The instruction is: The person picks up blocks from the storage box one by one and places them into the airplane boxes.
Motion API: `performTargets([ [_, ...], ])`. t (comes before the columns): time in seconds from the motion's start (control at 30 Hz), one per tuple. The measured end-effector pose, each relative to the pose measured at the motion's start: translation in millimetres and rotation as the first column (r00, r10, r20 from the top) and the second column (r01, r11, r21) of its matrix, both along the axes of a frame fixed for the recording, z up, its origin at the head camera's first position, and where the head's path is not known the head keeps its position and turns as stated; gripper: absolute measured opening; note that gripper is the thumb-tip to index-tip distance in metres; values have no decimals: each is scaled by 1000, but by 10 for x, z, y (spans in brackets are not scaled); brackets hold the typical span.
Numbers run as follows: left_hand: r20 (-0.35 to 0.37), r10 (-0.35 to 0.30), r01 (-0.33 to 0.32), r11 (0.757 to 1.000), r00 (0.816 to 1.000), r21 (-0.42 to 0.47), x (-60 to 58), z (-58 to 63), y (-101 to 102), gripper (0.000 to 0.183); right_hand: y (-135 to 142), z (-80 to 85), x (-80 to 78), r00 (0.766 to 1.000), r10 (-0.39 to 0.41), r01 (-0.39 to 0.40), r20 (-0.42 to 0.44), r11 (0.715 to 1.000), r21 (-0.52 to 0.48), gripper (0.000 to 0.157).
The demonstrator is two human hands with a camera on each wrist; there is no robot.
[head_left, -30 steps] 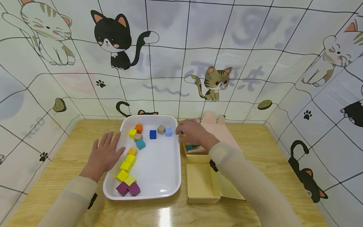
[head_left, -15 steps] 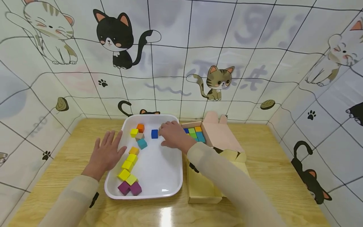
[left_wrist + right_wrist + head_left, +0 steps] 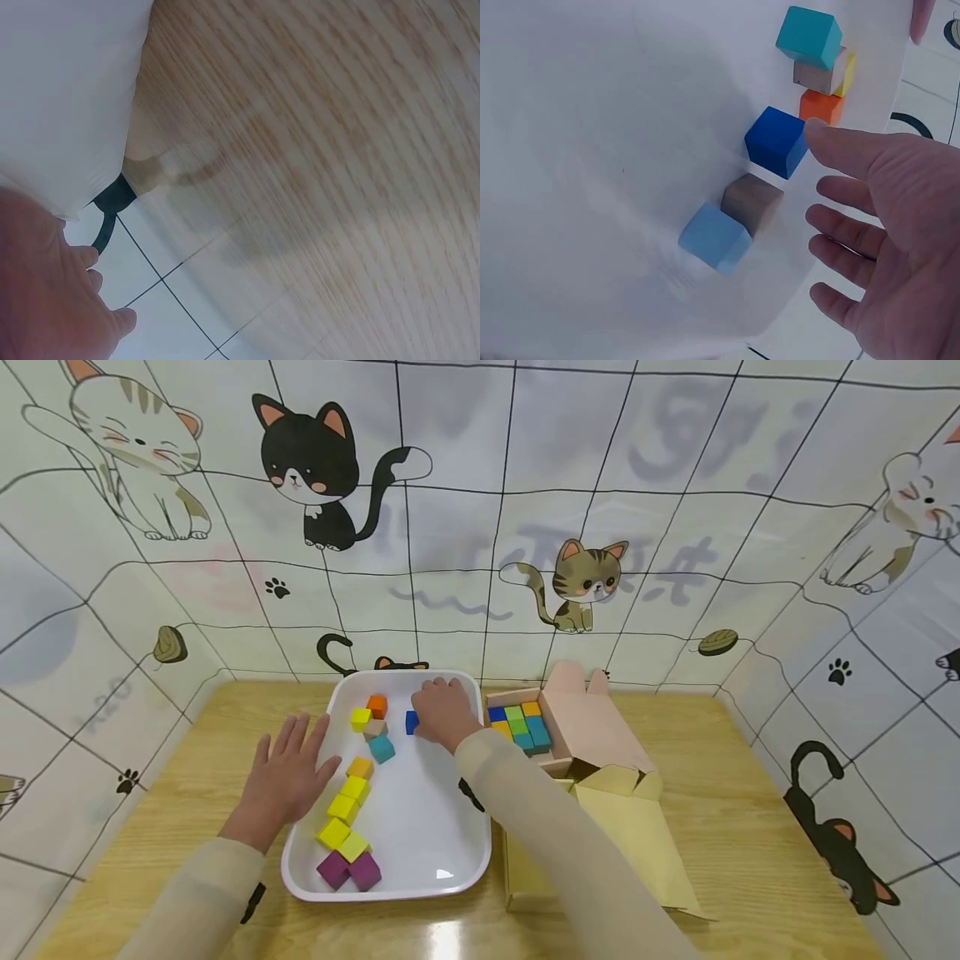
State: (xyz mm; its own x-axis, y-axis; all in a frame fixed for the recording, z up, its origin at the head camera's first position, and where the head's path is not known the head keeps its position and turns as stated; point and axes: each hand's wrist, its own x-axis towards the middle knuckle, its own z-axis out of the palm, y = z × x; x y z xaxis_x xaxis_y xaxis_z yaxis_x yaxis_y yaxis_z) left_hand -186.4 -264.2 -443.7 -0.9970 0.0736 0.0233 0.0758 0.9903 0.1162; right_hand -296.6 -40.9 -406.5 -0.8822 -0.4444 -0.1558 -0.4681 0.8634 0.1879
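Note:
My right hand is over the far right part of the white tray, beside a dark blue cube. In the right wrist view that hand has loosely bent fingers with nothing between them. Its thumb tip overlaps the edge of the dark blue cube; whether they touch I cannot tell. Next to that cube lie a grey-brown cube and a light blue cube, both hidden by the hand in the head view. My left hand rests with spread fingers at the tray's left rim.
Yellow cubes and two purple cubes line the tray's left side; an orange cube and a teal cube lie farther back. Right of the tray stand a pink box with coloured blocks and a yellow box, partly behind my right forearm.
My right hand has moved left from the pink box into the tray, past its rim. The coloured blocks in that box now show. My left hand stays at the tray's left rim.

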Motion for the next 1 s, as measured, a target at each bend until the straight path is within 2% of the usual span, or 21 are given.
performTargets([
  [0.17,-11,-2,2,1000,1000,11,20,-10,2,72,-66,-103,-54,1000,-14,14,5,999,32,42],
  [0.4,-19,-1,1,1000,1000,10,13,-16,18,72,-90,-170,-69,1000,-12,12,4,1000,19,41],
  [0.57,-26,0,0,1000,1000,3,3,-10,19,72,-87,-149,-50,1000,8,-8,-21,1000,17,33],
  [0.83,-22,-4,4,1000,1000,-2,5,3,42,71,-35,-145,-46,1000,22,-22,-11,1000,17,28],
  [1.0,-8,-1,1,1000,1000,-5,3,5,18,72,25,15,-5,996,78,-78,-39,997,1,26],
])
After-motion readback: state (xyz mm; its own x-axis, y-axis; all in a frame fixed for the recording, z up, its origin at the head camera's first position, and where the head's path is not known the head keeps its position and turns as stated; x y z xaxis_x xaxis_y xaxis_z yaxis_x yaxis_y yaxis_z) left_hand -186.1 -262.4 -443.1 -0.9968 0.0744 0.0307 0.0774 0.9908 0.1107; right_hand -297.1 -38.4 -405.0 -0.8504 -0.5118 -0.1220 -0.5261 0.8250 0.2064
